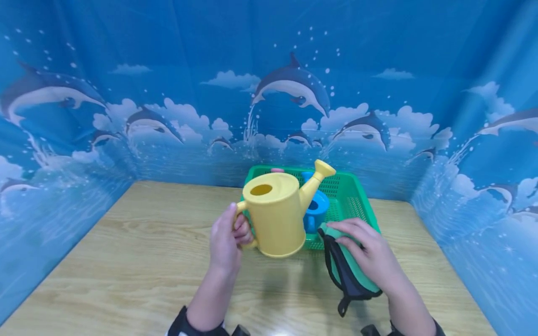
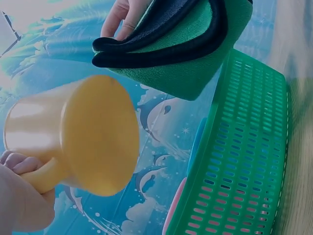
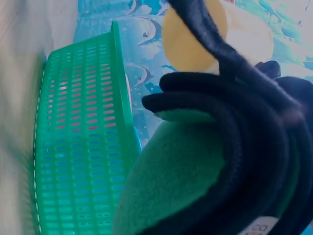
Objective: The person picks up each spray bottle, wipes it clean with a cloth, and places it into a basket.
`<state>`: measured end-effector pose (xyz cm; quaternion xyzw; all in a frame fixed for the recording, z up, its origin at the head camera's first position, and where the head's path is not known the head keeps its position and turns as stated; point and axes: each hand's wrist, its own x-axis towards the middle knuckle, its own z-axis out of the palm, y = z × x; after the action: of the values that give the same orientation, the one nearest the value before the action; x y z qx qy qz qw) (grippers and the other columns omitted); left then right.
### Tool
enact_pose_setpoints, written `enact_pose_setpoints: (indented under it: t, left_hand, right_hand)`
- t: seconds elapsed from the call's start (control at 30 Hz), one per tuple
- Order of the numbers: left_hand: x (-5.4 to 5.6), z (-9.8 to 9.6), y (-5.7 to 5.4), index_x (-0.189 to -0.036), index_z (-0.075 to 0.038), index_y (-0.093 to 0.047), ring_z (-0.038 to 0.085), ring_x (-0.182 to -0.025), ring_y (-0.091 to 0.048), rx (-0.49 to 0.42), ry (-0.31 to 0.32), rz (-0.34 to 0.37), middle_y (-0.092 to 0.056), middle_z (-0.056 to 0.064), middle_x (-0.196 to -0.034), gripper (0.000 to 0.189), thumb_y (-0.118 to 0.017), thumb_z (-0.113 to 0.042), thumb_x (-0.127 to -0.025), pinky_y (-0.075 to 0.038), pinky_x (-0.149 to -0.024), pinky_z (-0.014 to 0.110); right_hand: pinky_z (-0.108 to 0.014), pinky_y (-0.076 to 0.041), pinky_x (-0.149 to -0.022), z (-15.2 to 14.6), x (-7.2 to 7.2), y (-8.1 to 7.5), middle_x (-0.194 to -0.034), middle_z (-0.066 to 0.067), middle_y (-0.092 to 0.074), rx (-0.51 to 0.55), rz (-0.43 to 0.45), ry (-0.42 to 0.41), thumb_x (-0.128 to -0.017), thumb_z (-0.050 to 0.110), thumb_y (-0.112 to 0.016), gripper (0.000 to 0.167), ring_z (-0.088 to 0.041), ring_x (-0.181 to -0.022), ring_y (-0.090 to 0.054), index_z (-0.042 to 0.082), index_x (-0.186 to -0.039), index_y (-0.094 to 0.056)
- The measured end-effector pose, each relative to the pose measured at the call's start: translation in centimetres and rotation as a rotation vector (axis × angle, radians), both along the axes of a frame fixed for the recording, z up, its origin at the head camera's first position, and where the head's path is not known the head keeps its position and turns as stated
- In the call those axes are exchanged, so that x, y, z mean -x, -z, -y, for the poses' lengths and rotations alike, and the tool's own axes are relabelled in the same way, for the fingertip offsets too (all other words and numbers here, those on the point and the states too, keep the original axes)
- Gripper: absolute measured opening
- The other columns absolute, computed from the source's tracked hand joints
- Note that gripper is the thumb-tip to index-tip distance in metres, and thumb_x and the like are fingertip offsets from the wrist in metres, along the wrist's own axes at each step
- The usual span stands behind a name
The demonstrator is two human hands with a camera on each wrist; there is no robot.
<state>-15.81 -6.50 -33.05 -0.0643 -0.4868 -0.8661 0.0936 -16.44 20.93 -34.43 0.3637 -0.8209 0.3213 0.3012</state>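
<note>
My left hand (image 1: pixel 229 238) grips the handle of a yellow watering can (image 1: pixel 277 219), held up off the table with its spout pointing right. In the left wrist view the underside of the can (image 2: pixel 100 137) faces the camera. My right hand (image 1: pixel 370 252) holds a folded green cloth (image 1: pixel 350 261) with black edging and a hanging loop, between thumb and fingers. The right wrist view shows the cloth (image 3: pixel 181 166) close up, hiding the hand. Behind both stands a green basket (image 1: pixel 357 196) with a blue watering can (image 1: pixel 316 210) inside.
A pink thing (image 1: pixel 277 170) shows at the back of the basket, mostly hidden by the yellow can. The wooden table (image 1: pixel 138 261) reaches a blue curtain (image 1: pixel 201 46) printed with dolphins at the back and on both sides.
</note>
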Motion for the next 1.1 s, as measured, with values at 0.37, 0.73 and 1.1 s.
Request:
enact_pose_setpoints:
  t: [0.37,0.73,1.1]
  left_hand:
    - [-0.2,-0.2,0.0,-0.06,-0.014,-0.034,0.007,-0.047,-0.025,0.133,-0.1,-0.094,-0.03,-0.007,-0.053,0.037,-0.045,-0.013,-0.095,-0.02,-0.047,0.021]
    - [-0.2,0.2,0.7,-0.068,0.002,-0.052,0.002,-0.054,-0.036,0.533,-0.296,-0.304,-0.039,-0.008,-0.057,0.021,-0.055,-0.001,-0.089,-0.031,-0.047,0.019]
    - [0.5,0.4,1.1,-0.072,-0.007,-0.053,0.002,-0.052,-0.036,0.745,-0.35,-0.693,-0.038,0.002,-0.056,0.029,-0.059,-0.02,-0.096,-0.031,-0.044,0.016]
  right_hand:
    - [-0.008,-0.045,-0.085,-0.8,0.4,-0.2,-0.1,-0.007,-0.068,0.11,-0.084,0.049,-0.095,0.03,-0.056,0.032,0.004,-0.099,-0.059,0.007,-0.113,-0.07]
    - [-0.011,-0.043,-0.094,-1.3,0.7,-0.4,-0.101,-0.01,-0.071,0.211,-0.157,0.115,-0.093,0.031,-0.058,0.035,0.007,-0.109,-0.056,0.003,-0.108,-0.071]
    - [-0.011,-0.043,-0.093,-1.5,0.7,-0.6,-0.1,-0.009,-0.071,0.228,-0.182,0.134,-0.092,0.034,-0.058,0.037,0.008,-0.108,-0.057,0.003,-0.107,-0.071]
